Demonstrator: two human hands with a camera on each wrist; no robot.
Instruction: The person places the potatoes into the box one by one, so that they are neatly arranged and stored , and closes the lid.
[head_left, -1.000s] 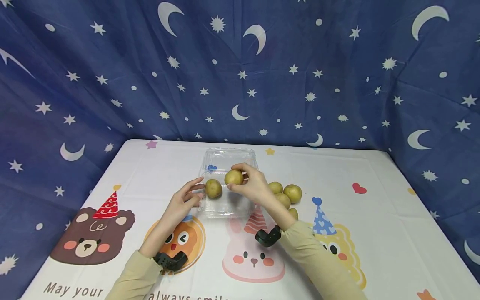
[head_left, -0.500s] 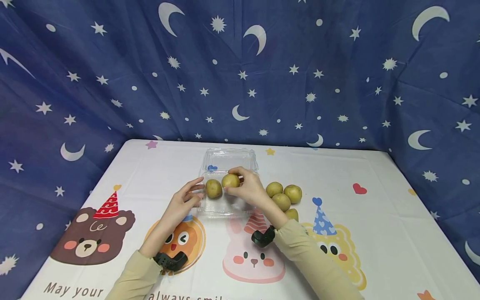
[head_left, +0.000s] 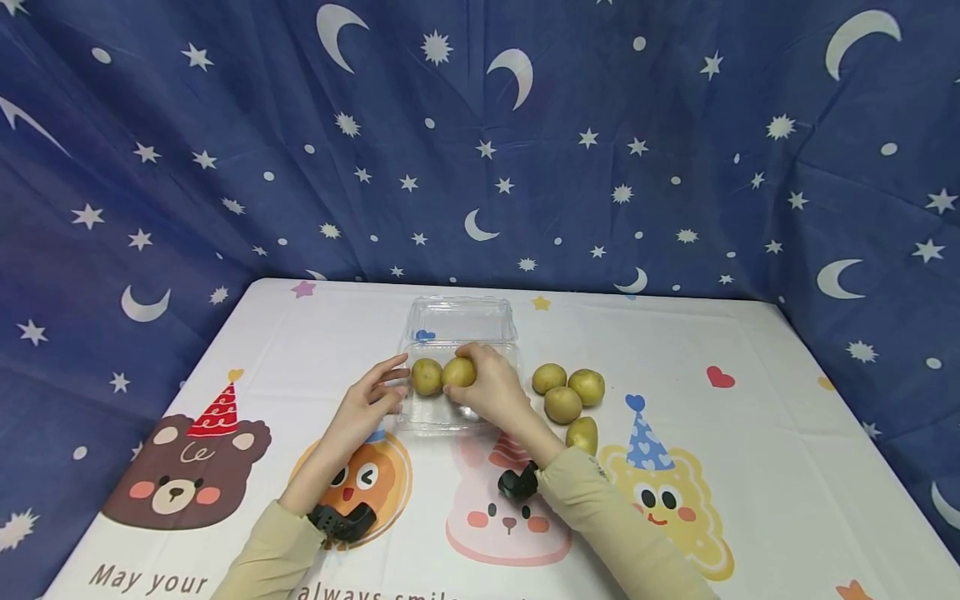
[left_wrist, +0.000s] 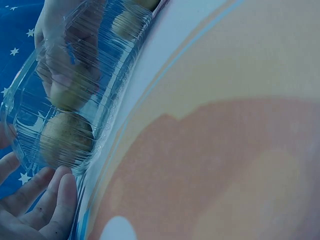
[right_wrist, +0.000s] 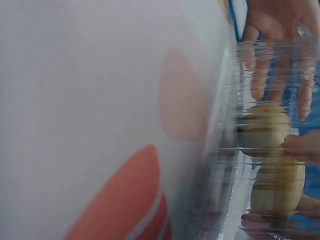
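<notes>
A clear plastic clamshell box (head_left: 429, 417) lies with its lid raised toward the back. One potato (head_left: 427, 377) sits in its left part; the same potato (left_wrist: 66, 140) shows through the ribbed wall in the left wrist view. My right hand (head_left: 491, 385) pinches a second potato (head_left: 458, 372) between thumb and fingers, down inside the box and right beside the first. My left hand (head_left: 372, 398) rests at the box's left side, fingers loosely extended with the fingertips at the wall; in the left wrist view its fingers (left_wrist: 65, 195) lie against the plastic.
Several loose potatoes (head_left: 562, 405) lie on the cloth to the right of the box, close to my right forearm. A white printed tablecloth (head_left: 795, 467) covers the table. A blue star-patterned curtain (head_left: 600, 192) hangs behind the back edge.
My right hand has moved left and down, bringing its potato from above the box to beside the first potato. The left hand has stayed in place.
</notes>
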